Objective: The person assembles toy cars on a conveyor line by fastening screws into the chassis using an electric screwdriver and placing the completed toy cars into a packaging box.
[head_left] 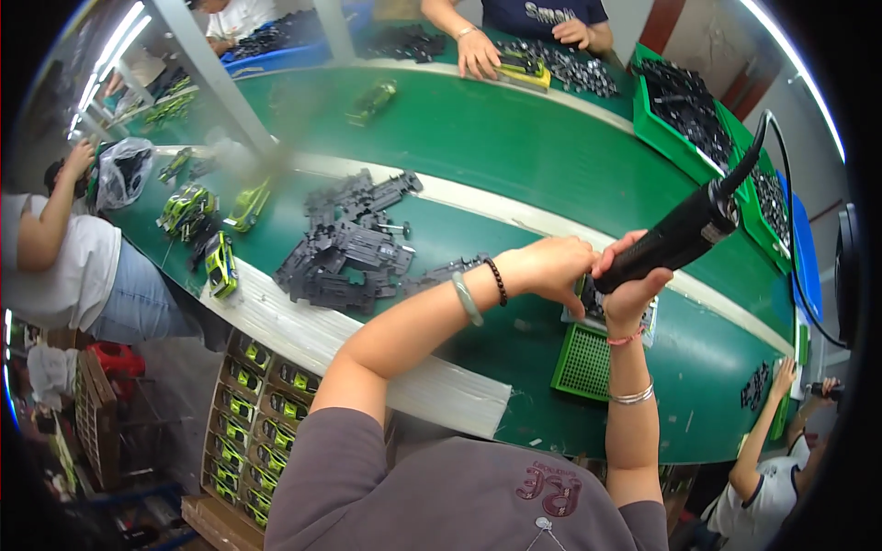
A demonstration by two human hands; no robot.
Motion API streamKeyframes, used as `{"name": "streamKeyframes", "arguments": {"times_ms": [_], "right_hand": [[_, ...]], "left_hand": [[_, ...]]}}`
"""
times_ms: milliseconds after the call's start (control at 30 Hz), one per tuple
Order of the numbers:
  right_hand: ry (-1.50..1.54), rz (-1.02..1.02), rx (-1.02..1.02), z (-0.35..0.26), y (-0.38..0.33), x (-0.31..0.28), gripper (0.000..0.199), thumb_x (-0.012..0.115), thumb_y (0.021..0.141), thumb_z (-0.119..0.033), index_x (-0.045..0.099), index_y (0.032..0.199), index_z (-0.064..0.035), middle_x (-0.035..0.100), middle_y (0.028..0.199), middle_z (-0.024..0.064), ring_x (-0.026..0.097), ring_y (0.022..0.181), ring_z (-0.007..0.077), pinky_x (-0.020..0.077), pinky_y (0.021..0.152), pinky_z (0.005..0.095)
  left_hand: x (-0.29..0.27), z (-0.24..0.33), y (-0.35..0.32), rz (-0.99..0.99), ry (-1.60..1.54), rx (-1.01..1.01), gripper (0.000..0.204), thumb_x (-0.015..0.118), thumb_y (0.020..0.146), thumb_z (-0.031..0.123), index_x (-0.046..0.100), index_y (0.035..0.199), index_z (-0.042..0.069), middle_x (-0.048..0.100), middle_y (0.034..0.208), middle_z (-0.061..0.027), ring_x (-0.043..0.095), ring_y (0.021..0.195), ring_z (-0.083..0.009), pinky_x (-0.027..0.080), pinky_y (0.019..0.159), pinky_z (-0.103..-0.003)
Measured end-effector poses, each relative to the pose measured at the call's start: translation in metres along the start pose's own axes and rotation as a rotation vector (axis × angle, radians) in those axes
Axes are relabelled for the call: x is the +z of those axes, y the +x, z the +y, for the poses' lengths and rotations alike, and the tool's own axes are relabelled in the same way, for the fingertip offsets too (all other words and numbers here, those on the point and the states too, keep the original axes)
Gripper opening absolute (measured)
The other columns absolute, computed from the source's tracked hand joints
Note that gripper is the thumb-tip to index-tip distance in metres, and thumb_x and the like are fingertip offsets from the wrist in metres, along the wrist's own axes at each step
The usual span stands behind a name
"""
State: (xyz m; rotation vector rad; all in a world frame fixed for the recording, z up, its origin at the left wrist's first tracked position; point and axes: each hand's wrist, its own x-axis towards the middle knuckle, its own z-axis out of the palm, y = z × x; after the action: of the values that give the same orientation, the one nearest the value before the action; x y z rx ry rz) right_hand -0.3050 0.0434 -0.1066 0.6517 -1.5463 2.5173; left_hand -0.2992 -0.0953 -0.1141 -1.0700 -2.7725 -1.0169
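Observation:
My right hand (pixel 629 285) grips a black electric screwdriver (pixel 682 234) whose cable runs up to the right. Its tip points down at a dark toy car chassis (pixel 593 308) lying on the green table. My left hand (pixel 551 266) presses down on that chassis from the left, and most of the part is hidden under both hands. A pile of several black toy car chassis (pixel 344 253) lies to the left of my left forearm. A small green mesh tray (pixel 583 363) sits just below my hands.
Green toy car bodies (pixel 220 262) lie at the table's left end. Green bins of black parts (pixel 689 110) stand at the right. Other people work across the table (pixel 478 50), at the left (pixel 55 257) and at lower right (pixel 763 459). A box of finished cars (pixel 257 404) stands under the table.

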Motion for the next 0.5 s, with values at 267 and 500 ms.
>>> {"name": "streamKeyframes", "arguments": {"times_ms": [267,500], "right_hand": [[-0.054,-0.064,-0.004,-0.018,0.002,-0.004,0.085,0.051,0.064,-0.081,0.047,0.089,0.0002,0.051,0.062,0.0063,0.053,0.051,0.0146,0.0432,0.046,0.0252],[-0.356,0.091,-0.28,-0.09,-0.027,-0.06,0.093,0.038,0.058,-0.089,0.043,0.09,-0.0018,0.051,0.064,0.0078,0.052,0.054,0.0164,0.0467,0.054,0.0283]], "left_hand": [[-0.002,0.001,0.002,0.012,0.01,0.04,0.055,0.081,0.056,0.032,0.057,0.095,0.002,0.058,0.093,-0.0151,0.055,0.092,-0.034,0.046,0.081,-0.04],[-0.042,0.012,0.0,0.131,-0.474,0.028,0.049,0.075,0.07,0.015,0.054,0.111,0.001,0.06,0.106,-0.0102,0.057,0.101,-0.0191,0.046,0.089,-0.034]]}}
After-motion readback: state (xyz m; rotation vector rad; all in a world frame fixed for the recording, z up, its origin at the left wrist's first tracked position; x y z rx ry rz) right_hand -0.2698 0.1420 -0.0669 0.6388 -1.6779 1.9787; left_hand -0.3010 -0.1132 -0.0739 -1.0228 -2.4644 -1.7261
